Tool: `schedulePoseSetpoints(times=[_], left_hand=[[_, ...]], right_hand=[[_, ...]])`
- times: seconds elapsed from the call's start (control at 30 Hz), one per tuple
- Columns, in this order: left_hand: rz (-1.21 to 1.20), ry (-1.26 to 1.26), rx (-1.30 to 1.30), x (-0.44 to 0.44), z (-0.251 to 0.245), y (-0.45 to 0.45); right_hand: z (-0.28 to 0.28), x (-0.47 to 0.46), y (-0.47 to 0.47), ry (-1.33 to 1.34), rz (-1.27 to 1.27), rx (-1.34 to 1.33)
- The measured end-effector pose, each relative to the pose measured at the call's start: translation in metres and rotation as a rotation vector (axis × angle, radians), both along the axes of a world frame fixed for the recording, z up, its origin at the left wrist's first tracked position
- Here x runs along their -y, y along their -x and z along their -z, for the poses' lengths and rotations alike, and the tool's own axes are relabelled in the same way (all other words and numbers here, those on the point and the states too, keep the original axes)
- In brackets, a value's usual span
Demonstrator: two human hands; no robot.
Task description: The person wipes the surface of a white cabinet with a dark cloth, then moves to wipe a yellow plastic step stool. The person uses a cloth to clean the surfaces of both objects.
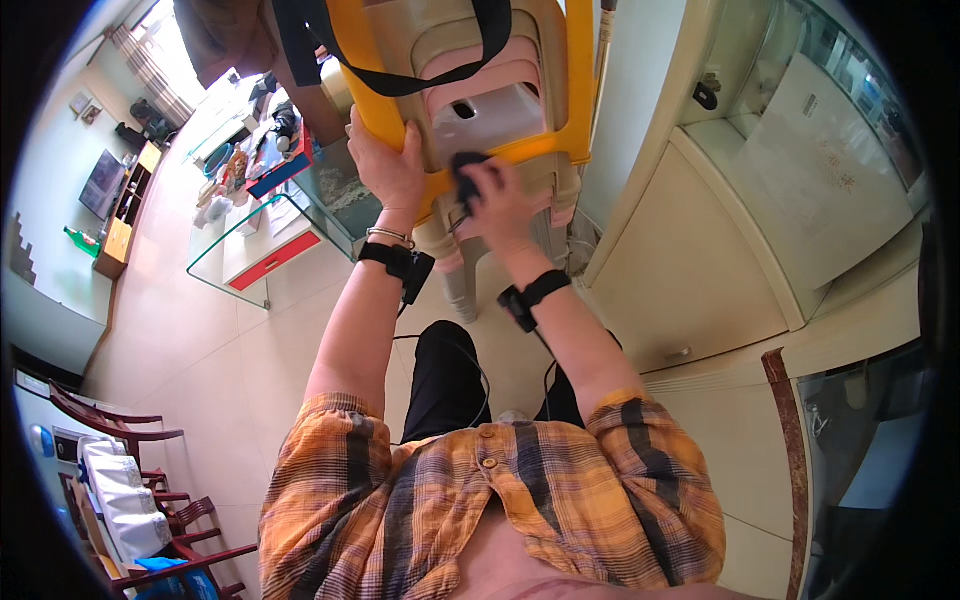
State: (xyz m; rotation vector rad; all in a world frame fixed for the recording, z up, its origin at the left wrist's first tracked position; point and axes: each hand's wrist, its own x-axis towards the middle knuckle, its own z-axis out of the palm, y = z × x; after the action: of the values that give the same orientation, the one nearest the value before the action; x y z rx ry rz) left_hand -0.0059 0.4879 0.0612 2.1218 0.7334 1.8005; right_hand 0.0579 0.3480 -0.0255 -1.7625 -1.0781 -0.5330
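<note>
A stack of plastic stools stands before me, a yellow stool (pixel 551 144) outermost with beige and pink ones nested in it. My left hand (pixel 390 165) grips the yellow stool's side at the left, thumb on its front face. In my right hand (pixel 501 201) is a dark, soft-looking object (pixel 469 174), held against or just in front of the yellow crossbar. That hand is blurred, and I cannot tell what the object is. A black strap (pixel 420 81) hangs in a loop across the upper part of the stools. Both wrists wear black bands with small devices.
Left of the stools is a glass table (pixel 274 199) with a red-fronted drawer (pixel 274 261) and clutter behind. A cream cabinet (pixel 697 262) with glass shelves closes in the right side. Dark wooden chairs (pixel 180 517) stand at lower left. Thin cables hang from my wrists.
</note>
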Motion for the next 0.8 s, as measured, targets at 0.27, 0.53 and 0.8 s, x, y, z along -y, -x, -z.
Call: schedulePoseSetpoints(times=[0.27, 0.53, 0.8], left_hand=[[-0.006, 0.013, -0.013, 0.000, 0.000, 0.000], [-0.010, -0.011, -0.035, 0.002, -0.001, 0.003], [-0.022, -0.068, -0.026, 0.000, 0.000, 0.001]], right_hand=[[-0.006, -0.001, -0.020, -0.237, 0.338, -0.145], [0.007, -0.016, 0.012, -0.133, 0.032, -0.001], [0.019, 0.004, -0.038, -0.326, 0.376, -0.273]])
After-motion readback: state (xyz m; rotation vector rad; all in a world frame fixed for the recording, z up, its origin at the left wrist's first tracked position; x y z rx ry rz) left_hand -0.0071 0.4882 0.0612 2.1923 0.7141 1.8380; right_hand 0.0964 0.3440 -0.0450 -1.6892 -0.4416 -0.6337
